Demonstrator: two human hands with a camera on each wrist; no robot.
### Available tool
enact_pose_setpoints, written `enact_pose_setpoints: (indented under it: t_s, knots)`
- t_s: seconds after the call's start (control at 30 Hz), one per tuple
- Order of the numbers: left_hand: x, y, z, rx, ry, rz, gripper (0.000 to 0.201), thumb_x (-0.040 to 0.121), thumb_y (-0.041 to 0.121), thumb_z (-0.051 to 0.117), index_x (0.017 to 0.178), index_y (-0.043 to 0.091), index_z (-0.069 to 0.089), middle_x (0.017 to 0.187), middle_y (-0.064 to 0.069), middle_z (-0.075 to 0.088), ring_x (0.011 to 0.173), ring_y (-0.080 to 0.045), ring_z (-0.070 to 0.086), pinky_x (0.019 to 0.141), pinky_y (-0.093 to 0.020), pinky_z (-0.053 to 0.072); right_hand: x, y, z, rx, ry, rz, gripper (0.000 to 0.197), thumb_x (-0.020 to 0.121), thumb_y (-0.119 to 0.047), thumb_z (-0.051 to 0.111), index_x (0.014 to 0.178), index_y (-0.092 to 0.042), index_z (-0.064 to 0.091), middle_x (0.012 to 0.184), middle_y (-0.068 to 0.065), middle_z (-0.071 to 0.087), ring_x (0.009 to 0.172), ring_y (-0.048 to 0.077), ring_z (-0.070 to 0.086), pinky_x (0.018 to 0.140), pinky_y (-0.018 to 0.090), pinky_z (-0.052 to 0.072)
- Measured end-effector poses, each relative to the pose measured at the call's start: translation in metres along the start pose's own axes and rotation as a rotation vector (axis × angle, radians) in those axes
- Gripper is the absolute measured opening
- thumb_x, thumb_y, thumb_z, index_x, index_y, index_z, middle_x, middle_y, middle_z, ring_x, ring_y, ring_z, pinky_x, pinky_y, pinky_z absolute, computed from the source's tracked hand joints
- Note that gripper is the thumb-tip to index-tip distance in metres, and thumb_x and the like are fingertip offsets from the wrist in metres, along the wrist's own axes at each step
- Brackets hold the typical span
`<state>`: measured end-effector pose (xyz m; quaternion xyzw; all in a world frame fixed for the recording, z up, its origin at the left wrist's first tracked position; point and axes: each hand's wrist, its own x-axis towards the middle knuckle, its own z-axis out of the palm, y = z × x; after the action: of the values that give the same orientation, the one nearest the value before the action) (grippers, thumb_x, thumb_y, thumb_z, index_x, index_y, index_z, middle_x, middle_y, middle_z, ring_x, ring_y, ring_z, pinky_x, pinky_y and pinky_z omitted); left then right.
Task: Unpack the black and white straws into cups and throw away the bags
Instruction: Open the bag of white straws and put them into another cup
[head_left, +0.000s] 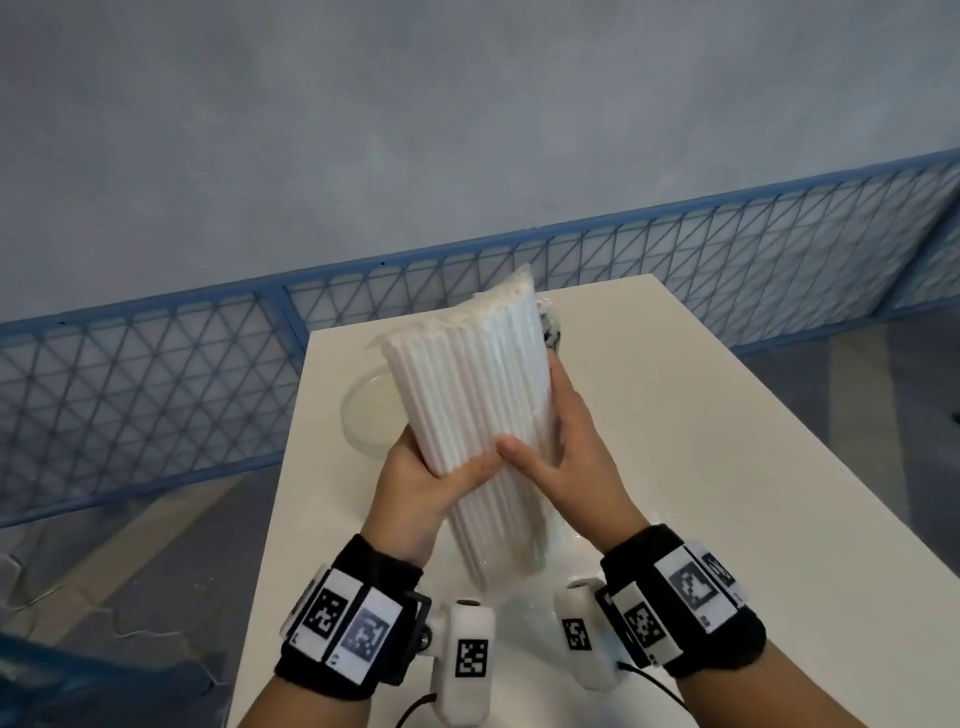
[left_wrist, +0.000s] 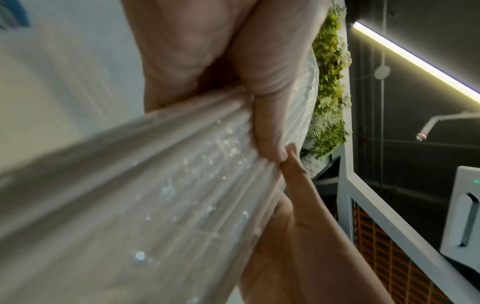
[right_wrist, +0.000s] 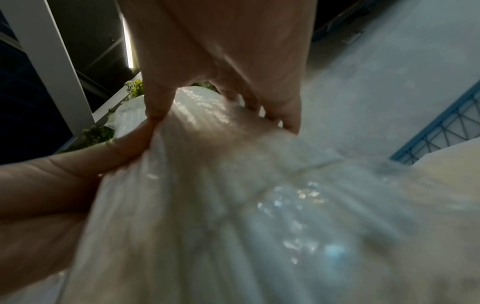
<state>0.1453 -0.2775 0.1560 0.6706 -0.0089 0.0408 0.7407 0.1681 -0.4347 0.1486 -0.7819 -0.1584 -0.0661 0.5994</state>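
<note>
Both hands, left hand (head_left: 415, 486) and right hand (head_left: 566, 457), clasp the clear plastic bag of white straws (head_left: 478, 415). Only the head view shows the clear round plastic cup (head_left: 363, 410) on the white table (head_left: 701, 415); its contents are unclear.

Glossy clear plastic bag (head_left: 524, 551), matt white straws (head_left: 467, 384), smooth white table (head_left: 675, 415)

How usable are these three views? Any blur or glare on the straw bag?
Head view: evenly lit and fairly sharp, wide-angle bend in the fence; the bag of white straws and both hands read clearly. Left wrist view: the bag's near end smeared, specular flecks on the plastic, bright light strip flaring. Right wrist view: soft throughout, the plastic glinting, edges dark.
</note>
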Motion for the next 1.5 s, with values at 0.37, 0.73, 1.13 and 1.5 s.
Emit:
enact_pose_setpoints:
  t_s: [0.37, 0.73, 1.13, 1.5]
  knots:
    - [-0.013, 0.008, -0.048, -0.318, 0.089, 0.072, 0.082, 0.044, 0.042, 0.09, 0.116, 0.018, 0.058, 0.112, -0.002, 0.069, 0.109, -0.02, 0.064, 0.084, -0.037, 0.056, -0.034, 0.022, 0.032, 0.306, 0.01, 0.468, 0.092, 0.065, -0.05, 0.073, 0.141, -0.027, 0.027, 0.136, 0.0, 0.047, 0.116, 0.014, 0.054, 0.097, 0.036, 0.047]
    - [-0.024, 0.0, -0.069, -0.512, 0.383, 0.084, 0.089, 0.037, 0.039, 0.093, 0.115, 0.016, 0.056, 0.111, -0.002, 0.068, 0.101, -0.017, 0.065, 0.071, -0.031, 0.058, -0.004, 0.003, -0.001, 0.512, 0.05, 0.269, 0.049, 0.084, -0.041, 0.059, 0.123, -0.011, 0.053, 0.119, 0.012, 0.065, 0.108, 0.028, 0.063, 0.091, 0.044, 0.053]
    - [-0.048, 0.012, -0.1, 0.801, 0.157, 0.021, 0.106, 0.034, 0.063, 0.081, 0.129, 0.044, 0.038, 0.129, 0.019, 0.047, 0.121, -0.004, 0.043, 0.101, -0.028, 0.037, 0.037, -0.036, 0.009, -0.191, -0.257, -0.164, 0.053, 0.08, -0.04, 0.066, 0.128, -0.022, 0.053, 0.107, -0.017, 0.063, 0.089, -0.01, 0.058, 0.081, 0.006, 0.043]
    - [-0.052, -0.009, -0.13, 0.475, 0.361, -0.118, 0.051, 0.057, 0.016, 0.088, 0.098, 0.02, 0.058, 0.089, 0.014, 0.062, 0.084, -0.004, 0.06, 0.069, -0.022, 0.047, 0.027, -0.022, 0.085, 0.127, 0.074, 0.164, 0.036, 0.083, -0.025, 0.067, 0.114, -0.015, 0.052, 0.103, -0.002, 0.056, 0.084, 0.002, 0.054, 0.075, 0.009, 0.044]
